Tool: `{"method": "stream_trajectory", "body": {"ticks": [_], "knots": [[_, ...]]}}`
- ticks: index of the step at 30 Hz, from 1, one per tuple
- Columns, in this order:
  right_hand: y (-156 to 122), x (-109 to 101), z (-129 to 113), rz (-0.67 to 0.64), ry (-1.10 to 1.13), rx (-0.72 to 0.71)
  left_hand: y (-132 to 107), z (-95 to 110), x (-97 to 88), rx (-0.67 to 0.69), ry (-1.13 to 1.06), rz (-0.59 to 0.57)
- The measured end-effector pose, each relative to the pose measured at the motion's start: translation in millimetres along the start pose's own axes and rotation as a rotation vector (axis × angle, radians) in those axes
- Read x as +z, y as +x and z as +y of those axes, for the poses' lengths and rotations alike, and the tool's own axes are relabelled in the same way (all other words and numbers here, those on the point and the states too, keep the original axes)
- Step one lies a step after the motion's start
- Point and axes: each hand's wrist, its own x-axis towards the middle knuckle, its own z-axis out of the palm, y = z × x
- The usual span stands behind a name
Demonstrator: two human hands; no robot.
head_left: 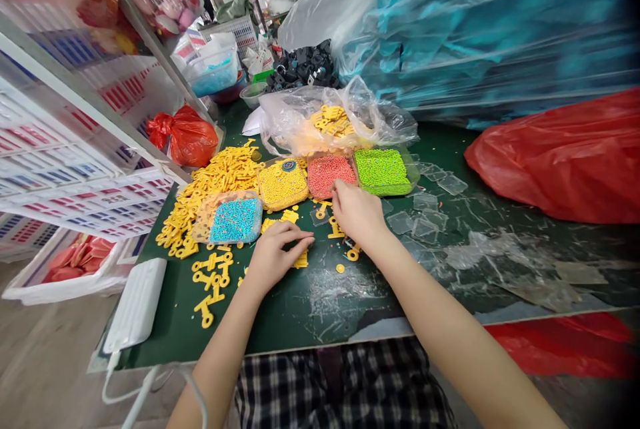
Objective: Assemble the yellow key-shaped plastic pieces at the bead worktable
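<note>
My right hand (361, 212) has its fingertips at the front edge of a clear tray of red beads (327, 172); the fingers are bent together, and whatever they pinch is hidden. My left hand (277, 252) hovers over yellow plastic pieces (289, 216), thumb and finger drawn together; I cannot make out anything between them. A tray of yellow beads (280, 184) with a dark round spiral piece (289, 166) on top stands left of the red one. Green beads (383, 171) fill the tray on the right, and blue beads (235, 219) lie in one nearer my left hand.
Yellow ring-ended parts (217, 176) are heaped at left. Behind the trays is an open plastic bag (285, 119). Small clear squares (425, 226) lie at right, near a red bag (560, 159). A white power bank (137, 302) with a cable rests at the table's left edge.
</note>
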Motion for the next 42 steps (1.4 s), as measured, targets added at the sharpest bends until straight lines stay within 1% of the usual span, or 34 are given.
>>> {"method": "stream_trajectory", "body": {"ticks": [3,5,9,12,18,25,39,42], "knots": [[2.6,-0.5,1.8,0.035,0.031,0.022,9.4,10.2,10.3,0.095,0.096,-0.112],[3.7,-1.6,2.9,0.035,0.039,0.035,16.9,15.4,15.4,0.130,0.138,-0.175],[5.6,-3.9,4.8,0.027,0.068,0.056,30.0,22.0,21.8,0.159,0.171,-0.259],[6.8,-5.2,5.7,0.021,0.083,0.063,35.5,25.2,25.5,0.162,0.185,-0.296],[7.3,-7.4,5.9,-0.004,0.084,0.065,38.6,28.7,30.5,0.134,0.222,-0.323],[6.7,-6.3,6.0,0.005,0.069,0.056,40.5,30.3,29.5,0.173,0.231,-0.326],[5.9,-6.6,4.7,-0.010,0.091,0.060,39.5,26.9,36.8,0.174,0.191,-0.313],[5.8,-6.5,4.5,-0.019,0.071,0.061,38.8,27.9,38.3,0.209,0.218,-0.306]]}}
